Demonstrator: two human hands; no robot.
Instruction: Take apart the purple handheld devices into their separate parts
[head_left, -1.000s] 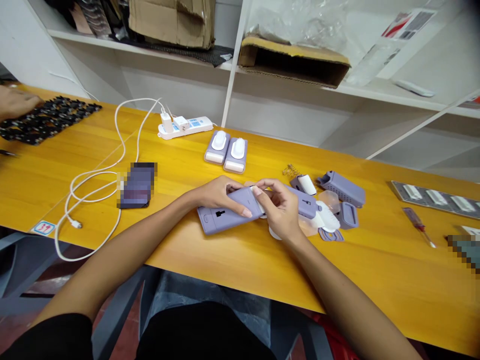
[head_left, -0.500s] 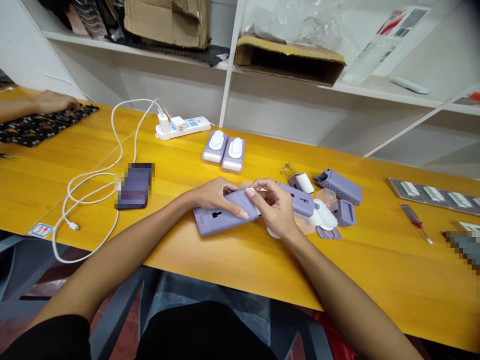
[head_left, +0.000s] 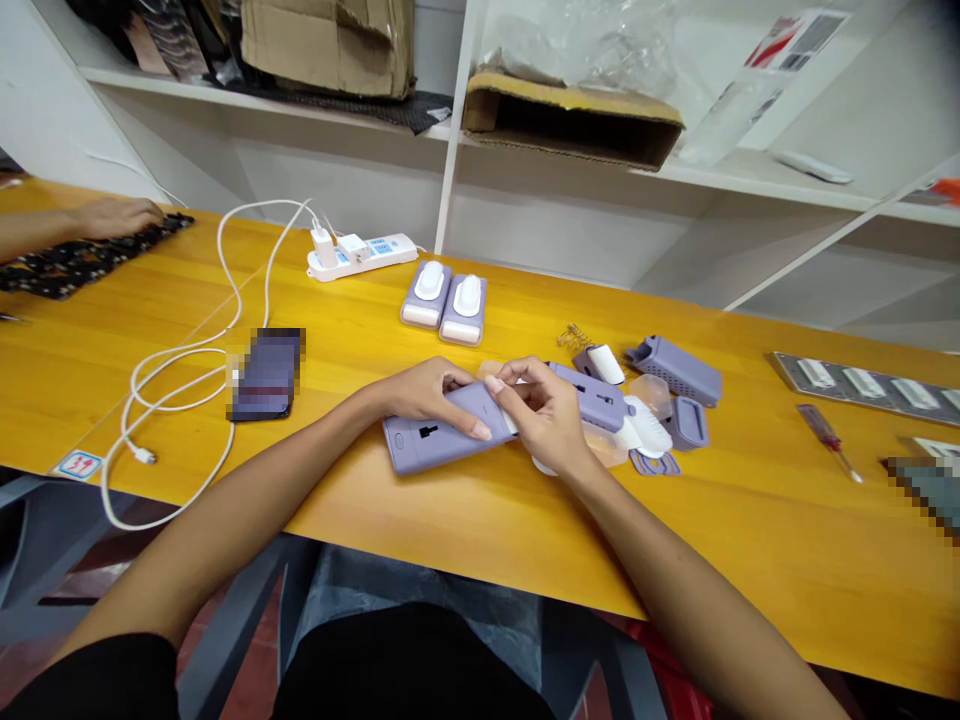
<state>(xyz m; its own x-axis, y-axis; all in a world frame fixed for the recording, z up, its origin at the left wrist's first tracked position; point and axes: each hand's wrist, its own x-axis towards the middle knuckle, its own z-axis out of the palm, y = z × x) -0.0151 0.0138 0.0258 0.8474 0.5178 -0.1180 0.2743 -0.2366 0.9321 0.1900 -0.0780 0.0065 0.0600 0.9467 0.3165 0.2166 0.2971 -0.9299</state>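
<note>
A long purple plastic housing [head_left: 442,437] with a black keyhole slot lies tilted just above or on the table in front of me. My left hand [head_left: 431,392] is closed around it from the far side, thumb along its top face. At the housing's right end, my right hand [head_left: 544,405] pinches with thumb and index finger near the corner. A little white shows beside the right fingers; what it belongs to is hidden. Just behind that hand lies another purple housing [head_left: 592,398] with slots, beside a white ribbed oval piece [head_left: 649,428] and a purple flat ring part [head_left: 656,463].
Two purple-and-white assembled units [head_left: 463,310] stand toward the back. Purple perforated shell [head_left: 675,370], purple cup [head_left: 688,424] and screwdriver [head_left: 829,440] lie right. Phone [head_left: 264,375], white cable [head_left: 225,300] and power strip [head_left: 364,256] are left. A co-worker's hand [head_left: 124,217] rests on dark patterned cloth.
The view has shifted very slightly. Both my hands keep nearly the same hold on the purple housing. At far left, the co-worker's hand has shifted a little on the cloth.
</note>
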